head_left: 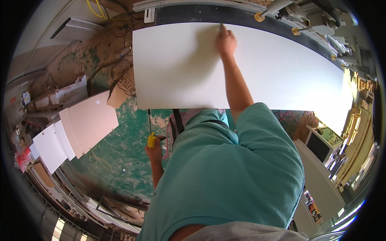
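A long white panel (173, 68) lies across the machine bed in front of me. My right hand (227, 43) is over the panel's far edge, its fingers curled in. A small dark piece shows at the fingertips, too small to name. Low at my left side, clear of the panel, my left hand (153, 150) is wrapped round a yellow air blow gun (151, 140). Its long thin dark nozzle points up toward the panel's near edge.
Clamps with brass-coloured tips (260, 17) line the machine's far right side. At left, boards (90, 122) lean beside a cardboard piece (118, 93). Yellow cables (98, 160) lie on the green, dusty floor (130, 168). A screen (318, 146) stands at right.
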A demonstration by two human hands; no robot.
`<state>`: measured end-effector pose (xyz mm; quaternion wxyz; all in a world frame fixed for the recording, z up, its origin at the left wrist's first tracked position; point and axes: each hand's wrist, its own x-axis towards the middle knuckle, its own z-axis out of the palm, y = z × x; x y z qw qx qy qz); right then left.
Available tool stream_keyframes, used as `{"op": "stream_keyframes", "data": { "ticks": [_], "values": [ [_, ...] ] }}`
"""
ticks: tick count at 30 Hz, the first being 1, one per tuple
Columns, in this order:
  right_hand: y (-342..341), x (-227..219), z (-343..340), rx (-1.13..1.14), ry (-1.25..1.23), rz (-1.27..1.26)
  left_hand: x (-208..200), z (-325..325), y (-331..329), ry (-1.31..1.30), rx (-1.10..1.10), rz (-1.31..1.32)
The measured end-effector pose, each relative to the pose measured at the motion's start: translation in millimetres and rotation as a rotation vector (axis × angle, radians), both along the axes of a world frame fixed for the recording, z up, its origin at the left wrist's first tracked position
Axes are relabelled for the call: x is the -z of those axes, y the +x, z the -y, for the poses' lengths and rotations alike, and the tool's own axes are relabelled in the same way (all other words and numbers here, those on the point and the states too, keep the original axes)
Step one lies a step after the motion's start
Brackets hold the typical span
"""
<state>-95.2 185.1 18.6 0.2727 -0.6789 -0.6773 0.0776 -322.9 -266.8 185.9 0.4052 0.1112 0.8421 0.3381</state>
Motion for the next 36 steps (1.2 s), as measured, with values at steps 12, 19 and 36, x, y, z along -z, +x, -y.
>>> {"op": "stream_keyframes", "data": {
  "ticks": [12, 19, 36],
  "values": [
    [-302, 23, 20, -0.166, 0.065, -0.101, 19, 16, -161, 0.127, 0.197, 0.005],
    [-351, 27, 13, -0.275, 0.161, -0.049, 21, 66, -260, 0.099, 0.006, 0.061],
    [-311, 8, -15, -0.646, 0.092, -0.115, 44, 68, -225, 0.137, -0.013, 0.095]
  ]
}}
